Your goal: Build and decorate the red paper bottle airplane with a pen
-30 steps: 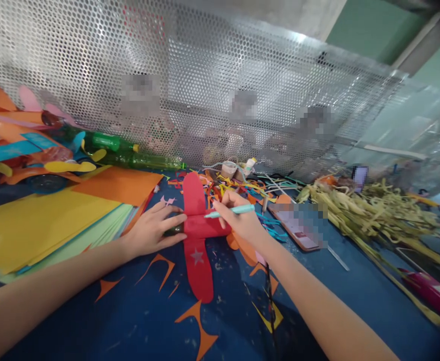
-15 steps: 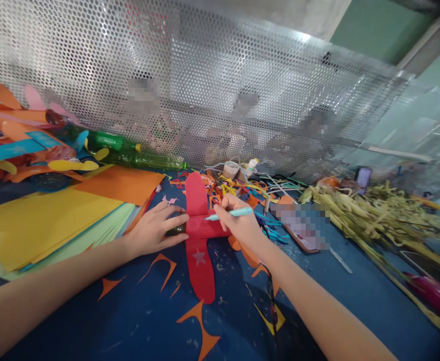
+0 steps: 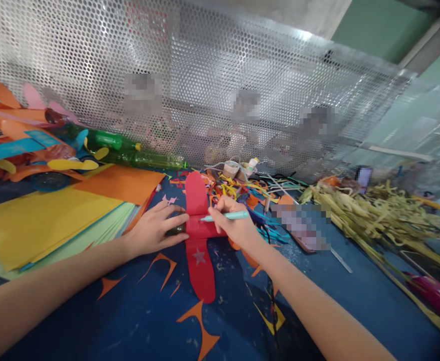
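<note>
Left fingers (image 3: 177, 221) grip a dark bottle (image 3: 177, 229), mostly hidden under red paper (image 3: 196, 193); right fingers (image 3: 216, 217) pinch a pen (image 3: 236, 215). What seems a cup (image 3: 230, 169) shows unclear contents.

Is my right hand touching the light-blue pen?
Touching: the head view shows the right hand gripping the light-blue pen, tip poking out.

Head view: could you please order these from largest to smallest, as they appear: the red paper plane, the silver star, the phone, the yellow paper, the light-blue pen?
1. Yellow paper
2. Red paper plane
3. Phone
Unsure: light-blue pen and silver star; the pen is longer but thin and partly covered.
</note>
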Demonstrator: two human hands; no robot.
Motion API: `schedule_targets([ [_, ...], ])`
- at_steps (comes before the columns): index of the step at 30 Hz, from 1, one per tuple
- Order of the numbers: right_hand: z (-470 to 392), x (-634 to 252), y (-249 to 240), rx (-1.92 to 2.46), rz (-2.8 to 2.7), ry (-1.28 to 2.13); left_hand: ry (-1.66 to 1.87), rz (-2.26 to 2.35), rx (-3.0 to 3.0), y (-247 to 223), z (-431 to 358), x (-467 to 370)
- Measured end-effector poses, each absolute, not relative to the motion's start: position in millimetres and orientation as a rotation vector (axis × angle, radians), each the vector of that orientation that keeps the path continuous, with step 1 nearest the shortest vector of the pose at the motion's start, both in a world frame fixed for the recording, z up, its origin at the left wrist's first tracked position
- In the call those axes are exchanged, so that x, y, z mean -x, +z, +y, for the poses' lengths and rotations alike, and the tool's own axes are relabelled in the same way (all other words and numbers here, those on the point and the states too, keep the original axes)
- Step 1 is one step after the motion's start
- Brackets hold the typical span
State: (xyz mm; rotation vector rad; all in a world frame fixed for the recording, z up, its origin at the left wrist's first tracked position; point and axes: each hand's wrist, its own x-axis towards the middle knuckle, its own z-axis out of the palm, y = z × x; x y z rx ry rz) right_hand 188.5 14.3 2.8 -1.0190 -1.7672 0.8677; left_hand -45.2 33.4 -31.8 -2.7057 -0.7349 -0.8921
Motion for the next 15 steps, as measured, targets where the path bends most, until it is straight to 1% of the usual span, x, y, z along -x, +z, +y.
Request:
schedule_targets([
  [8, 11.4, -187.6, 5.8, 1.036, -1.799, 0.928, -0.883, -0.744, 2.718, -33.0, 34.0, 45.8],
  [15, 10.1, -188.8, 10.8, 1.085, -1.85, 0.85, -0.896, -0.753, 2.717, -31.8, 33.1, 45.3],
])
